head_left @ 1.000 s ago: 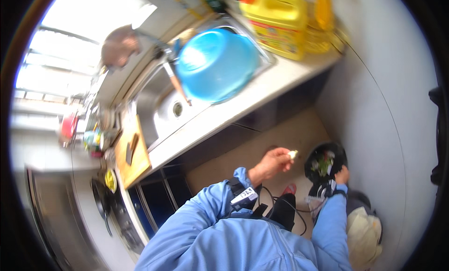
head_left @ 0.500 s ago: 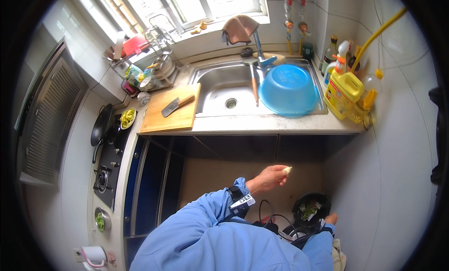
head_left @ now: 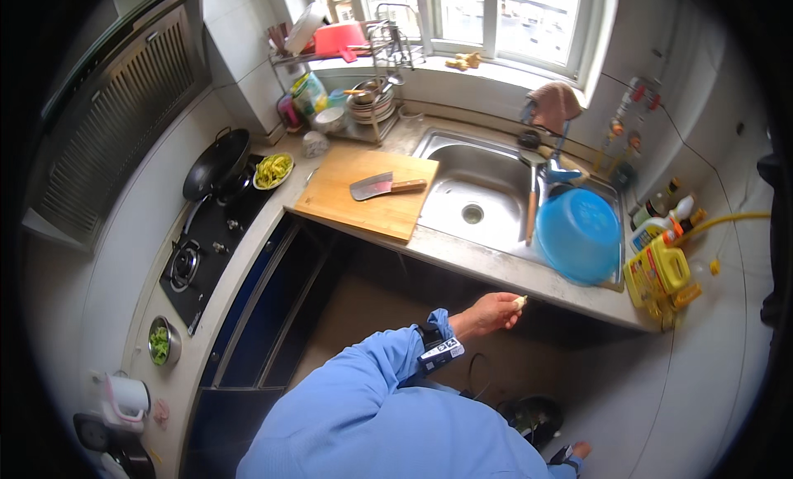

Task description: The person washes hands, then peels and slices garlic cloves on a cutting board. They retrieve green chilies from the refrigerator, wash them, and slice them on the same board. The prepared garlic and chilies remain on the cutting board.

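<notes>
My left hand (head_left: 491, 314) is closed in a pinch, low in front of the counter's edge. A small pale piece that looks like a garlic clove (head_left: 519, 303) sticks out from its fingertips. Down at the lower right, my right hand (head_left: 581, 450) shows only in part, beside the white tiled wall; its fingers are too small and hidden to read. Nearest to it is a dark bin (head_left: 533, 417) on the floor, with scraps inside.
A cleaver (head_left: 384, 186) lies on the wooden cutting board (head_left: 339, 206), left of the steel sink (head_left: 454, 190). An upturned blue basin (head_left: 581, 235) rests in the sink. On the stove side stand a black wok (head_left: 211, 169), a plate of yellow-green strips (head_left: 273, 172) and a metal bowl of greens (head_left: 163, 340).
The view has swung left, so the counter, sink and stove sit differently in it. My left hand keeps its pinch on the garlic clove. My right hand now shows lower, farther from the bin.
</notes>
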Demonstrator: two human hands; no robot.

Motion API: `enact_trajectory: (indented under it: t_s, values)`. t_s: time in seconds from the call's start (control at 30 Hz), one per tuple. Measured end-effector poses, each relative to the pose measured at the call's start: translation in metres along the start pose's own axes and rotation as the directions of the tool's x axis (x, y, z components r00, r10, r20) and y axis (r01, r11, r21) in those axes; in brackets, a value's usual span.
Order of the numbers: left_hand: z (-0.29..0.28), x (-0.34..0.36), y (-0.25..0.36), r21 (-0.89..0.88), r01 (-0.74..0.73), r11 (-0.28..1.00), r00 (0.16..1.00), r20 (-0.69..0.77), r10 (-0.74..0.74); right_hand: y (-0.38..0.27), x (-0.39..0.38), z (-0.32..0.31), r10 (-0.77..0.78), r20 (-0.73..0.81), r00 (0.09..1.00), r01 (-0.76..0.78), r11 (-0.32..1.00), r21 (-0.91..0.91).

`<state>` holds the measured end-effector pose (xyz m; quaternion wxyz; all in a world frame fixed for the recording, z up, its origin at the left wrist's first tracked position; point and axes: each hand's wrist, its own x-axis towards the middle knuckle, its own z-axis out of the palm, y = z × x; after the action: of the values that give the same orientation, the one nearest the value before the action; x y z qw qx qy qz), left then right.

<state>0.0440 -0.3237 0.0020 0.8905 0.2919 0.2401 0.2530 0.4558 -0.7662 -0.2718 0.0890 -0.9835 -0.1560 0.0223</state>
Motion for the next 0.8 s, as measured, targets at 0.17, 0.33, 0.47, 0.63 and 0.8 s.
enact_trajectory:
  t_s: [0.17, 0.33, 0.47, 0.63, 0.8]
  values:
    - [-0.025, 0.001, 0.045, -0.071, -0.023, 0.997, 0.998, -0.057, 0.019, -0.042, -0.014, -0.049, -0.015, -0.142, 0.99, 0.013, 1.0, -0.01]
    - [-0.051, 0.021, 0.054, -0.098, -0.022, 0.995, 1.0, -0.003, 0.022, -0.067, -0.012, -0.065, -0.059, -0.206, 0.977, 0.058, 0.998, -0.012]
    - [-0.073, 0.038, 0.083, -0.075, -0.064, 0.995, 0.998, -0.023, 0.063, -0.078, -0.005, -0.076, -0.138, -0.252, 0.958, 0.139, 0.99, -0.012]
    - [-0.09, 0.05, 0.124, -0.075, -0.071, 0.995, 0.995, -0.076, 0.065, -0.125, -0.001, -0.121, -0.233, -0.208, 0.95, 0.266, 0.952, 0.151]
    - [-0.125, 0.073, 0.163, -0.133, -0.083, 0.988, 0.996, -0.035, 0.079, -0.285, -0.001, -0.196, -0.54, -0.205, 0.816, 0.578, 0.753, 0.314]
